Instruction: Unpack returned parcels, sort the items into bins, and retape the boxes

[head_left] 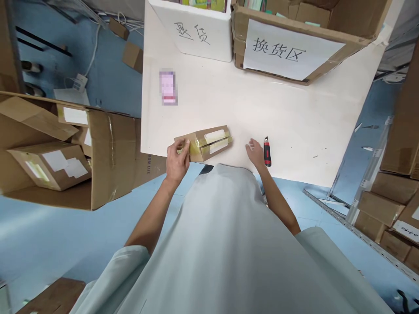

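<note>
A small cardboard box (196, 151) lies near the front edge of the white table, with yellowish tape across it. Its white label (216, 141) is split by a seam along the box's length. My left hand (178, 159) grips the left end of this box, thumb on top and fingers curled over the far side. To the right of the box, apart from it, my right hand (255, 153) hovers over the table with loosely bent fingers and holds nothing. Just beside that hand lies a red and black utility knife (267, 152), its blade end pointing away from me.
At the table's back stand a white bin (209, 46) and a large cardboard box (238, 56), both with handwritten Chinese characters. A blurred pink phone-like item (168, 87) lies left on the table (209, 96). Left stands an open carton (114, 157) holding several boxes; stacked boxes (381, 207) are right.
</note>
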A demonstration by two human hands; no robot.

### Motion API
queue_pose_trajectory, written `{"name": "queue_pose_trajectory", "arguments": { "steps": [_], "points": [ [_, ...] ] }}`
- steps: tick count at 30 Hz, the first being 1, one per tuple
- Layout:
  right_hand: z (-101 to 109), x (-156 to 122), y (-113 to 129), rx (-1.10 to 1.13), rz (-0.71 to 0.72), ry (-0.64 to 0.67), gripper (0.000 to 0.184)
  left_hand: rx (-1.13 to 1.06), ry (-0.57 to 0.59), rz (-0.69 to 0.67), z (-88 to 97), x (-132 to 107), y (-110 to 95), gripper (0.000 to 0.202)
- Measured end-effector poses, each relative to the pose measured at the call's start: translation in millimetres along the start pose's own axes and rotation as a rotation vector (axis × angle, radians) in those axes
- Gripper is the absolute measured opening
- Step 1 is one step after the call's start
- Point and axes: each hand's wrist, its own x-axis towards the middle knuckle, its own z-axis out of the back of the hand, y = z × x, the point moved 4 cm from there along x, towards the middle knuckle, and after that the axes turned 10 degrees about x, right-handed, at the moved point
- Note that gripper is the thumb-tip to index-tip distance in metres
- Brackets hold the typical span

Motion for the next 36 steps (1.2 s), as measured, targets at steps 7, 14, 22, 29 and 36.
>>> {"name": "queue_pose_trajectory", "arguments": {
  "steps": [7, 14, 22, 29, 36],
  "points": [
    [-55, -2, 46, 0.458, -0.030, 0.202, 0.056, -0.003, -0.003, 0.083, 11.0, -8, 4, 0.047],
    [-26, -32, 36, 0.571, -0.035, 0.081, 0.062, -0.133, 0.050, 0.195, 3.4, 7, -6, 0.049],
    [35, -62, 14, 0.500, -0.027, -0.139, 0.039, -0.624, 0.382, 0.395, -69.0, 42, -34, 0.056],
    [47, -68, 10, 0.601, -0.028, -0.195, 0.030, -0.661, 0.444, 0.534, -69.4, 62, -37, 0.057],
    [57, -56, 23, 0.428, 0.035, -0.169, 0.050, -0.765, 0.618, 0.497, -59.3, 55, -24, 0.055]
  ]
}}
